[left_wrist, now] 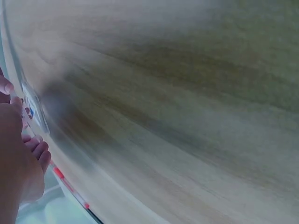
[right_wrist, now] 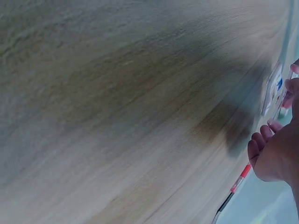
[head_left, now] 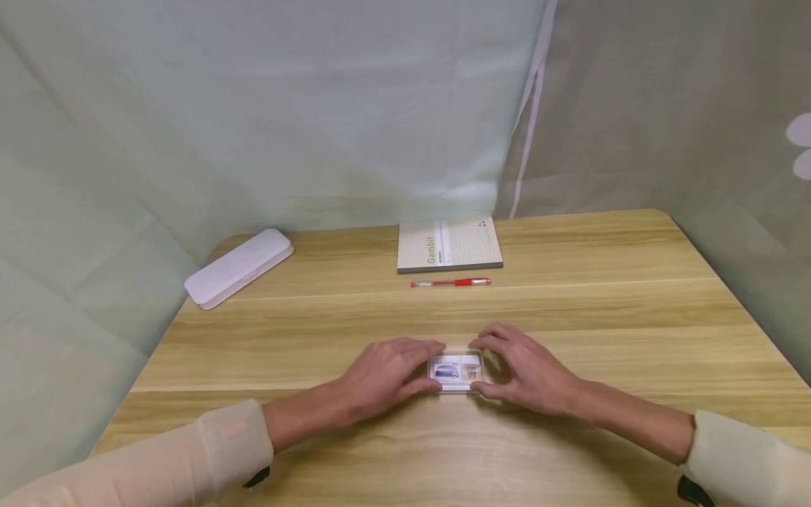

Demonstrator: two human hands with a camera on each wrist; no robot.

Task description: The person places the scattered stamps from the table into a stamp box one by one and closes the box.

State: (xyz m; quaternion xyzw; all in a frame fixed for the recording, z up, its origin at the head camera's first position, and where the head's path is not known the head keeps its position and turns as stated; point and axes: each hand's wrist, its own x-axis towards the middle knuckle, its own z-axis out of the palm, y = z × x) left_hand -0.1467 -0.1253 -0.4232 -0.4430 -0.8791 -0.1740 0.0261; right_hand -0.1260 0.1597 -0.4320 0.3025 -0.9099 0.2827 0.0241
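Note:
A small rectangular case (head_left: 450,386) lies near the middle of the table, with two stamp-like pictures showing inside. Over it is a clear plastic lid (head_left: 479,356), which both wrist views show a little apart from the case. At the lid's left end, my left hand (head_left: 386,373) pinches it between thumb and fingers. My right hand (head_left: 532,366) pinches the opposite end in the same way. In the left wrist view the case (left_wrist: 41,112) rests on the wood beside the fingers. The right wrist view has the case (right_wrist: 270,93) at its right edge.
Beyond the hands, a red pen (head_left: 451,282) lies in front of a notebook (head_left: 465,246) marked "Gambit". A closed white pencil case (head_left: 241,267) sits at the table's far left. Fabric curtains (head_left: 380,105) enclose the wooden table (head_left: 602,282) at its back and sides.

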